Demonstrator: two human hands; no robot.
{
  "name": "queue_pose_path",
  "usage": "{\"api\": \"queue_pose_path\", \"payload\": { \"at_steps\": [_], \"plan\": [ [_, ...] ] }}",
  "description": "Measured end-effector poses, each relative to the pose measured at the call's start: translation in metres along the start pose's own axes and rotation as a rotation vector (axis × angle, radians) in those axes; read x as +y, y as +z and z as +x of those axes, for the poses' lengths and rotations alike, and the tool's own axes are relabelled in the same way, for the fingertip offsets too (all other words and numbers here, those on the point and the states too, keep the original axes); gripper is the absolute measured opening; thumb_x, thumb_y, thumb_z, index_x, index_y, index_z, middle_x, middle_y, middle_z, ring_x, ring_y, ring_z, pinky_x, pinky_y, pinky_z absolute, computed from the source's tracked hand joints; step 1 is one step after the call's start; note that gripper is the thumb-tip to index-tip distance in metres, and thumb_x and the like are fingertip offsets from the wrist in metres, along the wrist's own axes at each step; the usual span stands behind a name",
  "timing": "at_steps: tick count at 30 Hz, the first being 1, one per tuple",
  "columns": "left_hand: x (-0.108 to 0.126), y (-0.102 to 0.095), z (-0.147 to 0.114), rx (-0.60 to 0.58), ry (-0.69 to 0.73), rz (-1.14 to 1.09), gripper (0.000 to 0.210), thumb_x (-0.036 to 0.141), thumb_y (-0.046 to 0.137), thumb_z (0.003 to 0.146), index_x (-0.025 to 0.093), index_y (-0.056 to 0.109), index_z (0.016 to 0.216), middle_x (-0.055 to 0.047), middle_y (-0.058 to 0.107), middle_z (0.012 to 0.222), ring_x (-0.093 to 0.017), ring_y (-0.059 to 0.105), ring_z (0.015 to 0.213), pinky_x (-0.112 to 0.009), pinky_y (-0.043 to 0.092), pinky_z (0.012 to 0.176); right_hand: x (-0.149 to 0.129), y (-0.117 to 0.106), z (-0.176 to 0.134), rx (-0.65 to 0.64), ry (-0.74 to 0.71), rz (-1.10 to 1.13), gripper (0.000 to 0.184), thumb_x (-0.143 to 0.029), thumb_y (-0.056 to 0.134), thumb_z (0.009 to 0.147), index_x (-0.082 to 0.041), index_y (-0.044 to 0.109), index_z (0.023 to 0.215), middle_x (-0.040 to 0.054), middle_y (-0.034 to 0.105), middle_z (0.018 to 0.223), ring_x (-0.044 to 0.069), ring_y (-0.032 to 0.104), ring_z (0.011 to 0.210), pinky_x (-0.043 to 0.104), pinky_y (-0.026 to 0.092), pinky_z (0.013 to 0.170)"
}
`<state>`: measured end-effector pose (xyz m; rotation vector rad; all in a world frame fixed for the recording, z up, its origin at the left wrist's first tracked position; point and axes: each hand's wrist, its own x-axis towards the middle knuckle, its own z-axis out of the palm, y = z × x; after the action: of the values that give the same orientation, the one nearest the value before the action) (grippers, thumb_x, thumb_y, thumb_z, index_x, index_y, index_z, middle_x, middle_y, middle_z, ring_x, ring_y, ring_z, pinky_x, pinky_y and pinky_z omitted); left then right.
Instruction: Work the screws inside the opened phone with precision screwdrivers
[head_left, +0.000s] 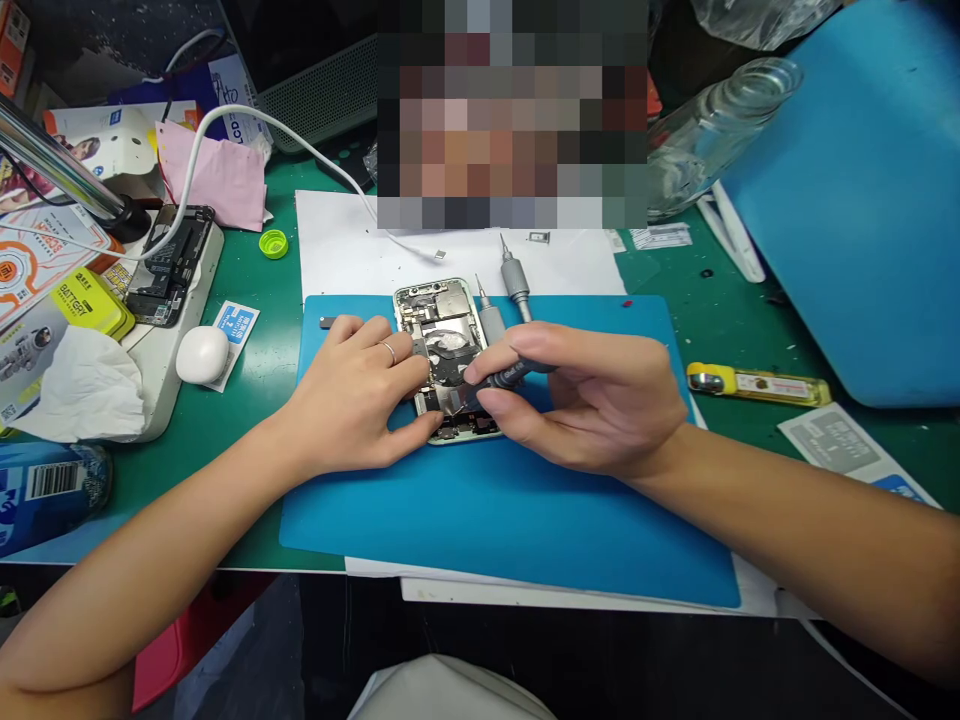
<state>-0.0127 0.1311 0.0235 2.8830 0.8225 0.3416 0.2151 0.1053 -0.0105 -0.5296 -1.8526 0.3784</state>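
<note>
An opened phone point(451, 335) lies on the blue mat point(480, 515), its battery area and circuit parts bare. Along its left side my left hand point(367, 395) grips the edge, fingers bent and thumb at the lower corner. My right hand point(600, 395) is closed around a dark grey screwdriver point(504, 378), slanted down over the lower right of the phone; its tip is hard to make out. Beside the phone's upper right lie two more grey screwdrivers, a near one point(491, 322) and a far one point(514, 278), points facing away.
A white cable point(330, 165) ends on white paper point(337, 250) behind the mat. To the right are a yellow cutter point(757, 384), a glass jar point(720, 130) and white tweezers point(731, 235). At left stand another opened phone point(169, 270), a white earbud case point(202, 355) and a can point(52, 490).
</note>
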Motion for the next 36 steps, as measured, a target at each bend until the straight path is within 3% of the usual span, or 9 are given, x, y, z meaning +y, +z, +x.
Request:
{"api": "queue_pose_path", "payload": {
  "at_steps": [8, 13, 16, 24, 28, 33, 36],
  "plan": [
    [0.001, -0.001, -0.001, -0.015, -0.004, 0.002, 0.031, 0.045, 0.056, 0.100, 0.020, 0.059, 0.082, -0.007, 0.067, 0.086, -0.025, 0.053, 0.086, -0.042, 0.032, 0.077, -0.003, -0.010, 0.004, -0.131, -0.037, -0.069, 0.059, -0.015, 0.071, 0.094, -0.030, 0.051, 0.147, 0.0059, 0.082, 0.103, 0.020, 0.079, 0.078, 0.033, 0.068, 0.068],
    [0.002, 0.000, -0.001, 0.000, -0.001, 0.007, 0.030, 0.044, 0.056, 0.101, 0.020, 0.059, 0.082, -0.006, 0.067, 0.087, -0.024, 0.053, 0.084, -0.042, 0.032, 0.076, -0.007, -0.008, 0.011, -0.100, -0.168, -0.102, 0.046, -0.013, 0.063, 0.098, -0.019, 0.057, 0.143, 0.0085, 0.079, 0.094, 0.021, 0.077, 0.078, 0.034, 0.065, 0.064],
    [0.001, 0.000, -0.001, 0.012, 0.000, 0.012, 0.031, 0.044, 0.056, 0.101, 0.020, 0.059, 0.081, -0.006, 0.067, 0.086, -0.024, 0.053, 0.083, -0.042, 0.031, 0.076, -0.010, -0.006, 0.013, -0.091, -0.176, -0.151, 0.038, -0.014, 0.062, 0.098, -0.019, 0.061, 0.136, 0.0066, 0.076, 0.089, 0.019, 0.075, 0.074, 0.033, 0.063, 0.061],
    [0.001, 0.001, 0.000, 0.014, 0.007, 0.000, 0.030, 0.044, 0.057, 0.099, 0.020, 0.058, 0.081, -0.007, 0.068, 0.086, -0.024, 0.053, 0.083, -0.042, 0.031, 0.077, -0.010, -0.010, 0.013, -0.115, -0.129, -0.092, 0.052, -0.006, 0.068, 0.093, -0.021, 0.059, 0.141, 0.0085, 0.082, 0.100, 0.020, 0.081, 0.085, 0.031, 0.070, 0.070],
    [0.001, 0.000, 0.000, 0.000, 0.004, 0.002, 0.030, 0.044, 0.057, 0.100, 0.020, 0.059, 0.081, -0.007, 0.067, 0.086, -0.025, 0.053, 0.084, -0.042, 0.031, 0.077, -0.010, -0.010, 0.012, -0.113, -0.142, -0.103, 0.055, -0.004, 0.068, 0.091, -0.014, 0.057, 0.144, 0.0119, 0.082, 0.100, 0.020, 0.081, 0.086, 0.031, 0.071, 0.073],
    [0.002, -0.002, 0.000, -0.018, -0.003, -0.006, 0.030, 0.044, 0.056, 0.100, 0.020, 0.059, 0.082, -0.007, 0.068, 0.087, -0.026, 0.053, 0.086, -0.043, 0.032, 0.077, -0.009, -0.011, 0.011, -0.125, -0.121, -0.145, 0.052, -0.011, 0.069, 0.094, -0.029, 0.058, 0.141, 0.0053, 0.083, 0.100, 0.020, 0.081, 0.079, 0.032, 0.069, 0.064],
    [0.002, -0.002, 0.000, -0.028, -0.011, -0.012, 0.030, 0.045, 0.057, 0.100, 0.021, 0.059, 0.083, -0.007, 0.068, 0.088, -0.026, 0.053, 0.088, -0.043, 0.031, 0.078, -0.008, -0.008, 0.010, -0.109, -0.126, -0.140, 0.049, -0.011, 0.069, 0.094, -0.028, 0.059, 0.139, 0.0057, 0.082, 0.098, 0.021, 0.080, 0.080, 0.034, 0.069, 0.065]
  ]
}}
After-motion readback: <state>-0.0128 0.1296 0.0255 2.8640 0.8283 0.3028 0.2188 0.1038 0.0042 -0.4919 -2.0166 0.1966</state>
